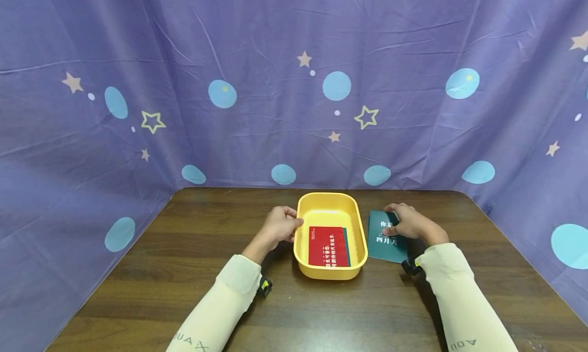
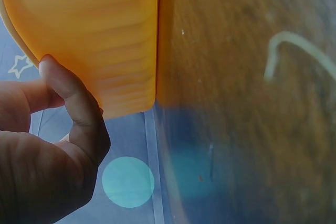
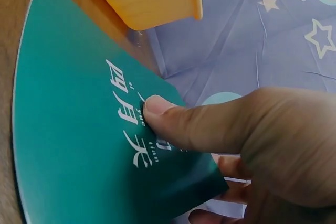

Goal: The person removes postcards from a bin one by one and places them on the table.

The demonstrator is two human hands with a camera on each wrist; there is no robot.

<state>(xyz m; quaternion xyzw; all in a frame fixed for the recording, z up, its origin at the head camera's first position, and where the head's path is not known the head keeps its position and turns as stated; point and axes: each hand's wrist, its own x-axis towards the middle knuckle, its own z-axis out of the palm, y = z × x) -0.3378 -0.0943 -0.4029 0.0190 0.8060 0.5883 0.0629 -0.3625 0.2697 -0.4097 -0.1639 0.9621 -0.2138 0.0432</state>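
A yellow plastic tray (image 1: 331, 274) stands on the wooden table, its rim pinched on the left side by my left hand (image 1: 278, 225). In the left wrist view the thumb and fingers meet at the edge of the tray (image 2: 105, 35). Inside the tray lies a red booklet (image 1: 326, 247) with white characters, a teal edge showing along its right side. To the right of the tray, my right hand (image 1: 411, 223) grips a teal booklet (image 1: 386, 250) with white characters. In the right wrist view the thumb presses the cover of this booklet (image 3: 68, 108), with fingers underneath.
The brown wooden table (image 1: 206, 229) reaches back to a purple curtain (image 1: 275, 51) printed with stars and blue dots. Dark wrist devices (image 1: 264, 286) sit at both cream sleeves (image 1: 216, 306).
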